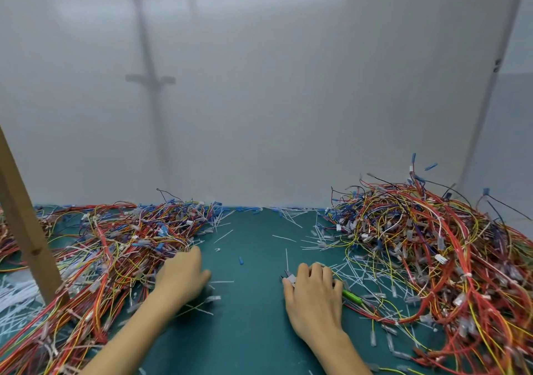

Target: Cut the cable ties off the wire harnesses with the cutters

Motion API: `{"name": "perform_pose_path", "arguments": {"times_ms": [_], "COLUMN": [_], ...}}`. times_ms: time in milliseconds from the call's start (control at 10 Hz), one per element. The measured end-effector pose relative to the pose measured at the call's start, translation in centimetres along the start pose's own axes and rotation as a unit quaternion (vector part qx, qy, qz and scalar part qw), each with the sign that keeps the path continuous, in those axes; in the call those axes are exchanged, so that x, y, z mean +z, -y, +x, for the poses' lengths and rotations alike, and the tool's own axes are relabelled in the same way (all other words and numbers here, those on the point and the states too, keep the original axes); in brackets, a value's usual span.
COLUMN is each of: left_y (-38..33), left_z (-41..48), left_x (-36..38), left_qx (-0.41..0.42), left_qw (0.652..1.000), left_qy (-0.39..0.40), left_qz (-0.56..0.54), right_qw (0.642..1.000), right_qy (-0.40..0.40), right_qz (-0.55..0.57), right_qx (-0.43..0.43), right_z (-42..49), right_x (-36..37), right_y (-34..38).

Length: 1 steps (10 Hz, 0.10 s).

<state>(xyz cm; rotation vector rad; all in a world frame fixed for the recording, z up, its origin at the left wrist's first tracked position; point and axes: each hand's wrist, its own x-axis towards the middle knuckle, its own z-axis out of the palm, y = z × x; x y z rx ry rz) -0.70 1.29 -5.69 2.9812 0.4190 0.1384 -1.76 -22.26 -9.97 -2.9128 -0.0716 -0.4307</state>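
On the dark green counter (pixel 253 331), two tangled heaps of red, yellow, blue and black wire harnesses lie well apart: the left heap (pixel 115 245) low and spread, the right heap (pixel 432 245) taller. Between them the left hand (pixel 184 276) reaches far and left, its fingers stretched nearly straight, thumb spread aside, and fingertips touching the left heap's edge. The right hand (pixel 314 296) lies knuckles up near the right heap, fingers curled round the green-handled metal cutters (pixel 352 296). Their steel tips poke out at its left and one green handle at its right. Thin white cut cable ties (pixel 284 237) litter the counter. A slanted wooden post (pixel 26 230) stands at the left, and a plain white wall (pixel 274 100) closes the far side.
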Motion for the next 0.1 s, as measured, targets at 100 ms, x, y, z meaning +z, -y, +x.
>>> {"name": "perform_pose_path", "arguments": {"times_ms": [100], "left_y": [0.42], "left_z": [-1.66], "left_x": [-0.64], "left_qx": [-0.011], "left_qw": [0.999], "left_qy": [-0.035], "left_qz": [0.009], "right_qw": [0.998], "right_qy": [-0.042], "right_qz": [0.048], "right_qx": [-0.006], "right_z": [0.14], "right_x": [-1.26], "right_y": [-0.14]}}
